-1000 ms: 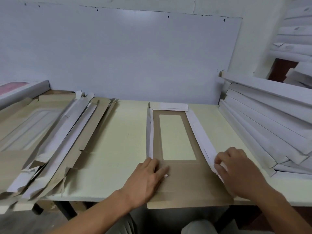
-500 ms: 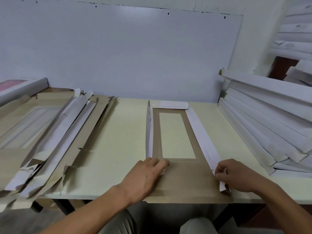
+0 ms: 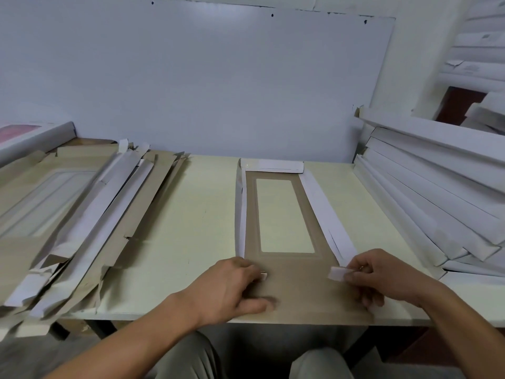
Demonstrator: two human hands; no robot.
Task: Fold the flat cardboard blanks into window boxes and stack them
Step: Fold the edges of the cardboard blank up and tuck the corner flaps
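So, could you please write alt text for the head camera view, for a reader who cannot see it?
A person's two hands work on a flat cardboard blank with a window, lying on a pale table. The right hand pinches a small white tab; the left hand rests on the brown card. Flat blanks lie left, white folded boxes right.

matt brown cardboard blank (image 3: 297,285)

The small white end tab (image 3: 336,274) is now lifted inward over the blank (image 3: 297,291), pinched by the right hand (image 3: 382,274).
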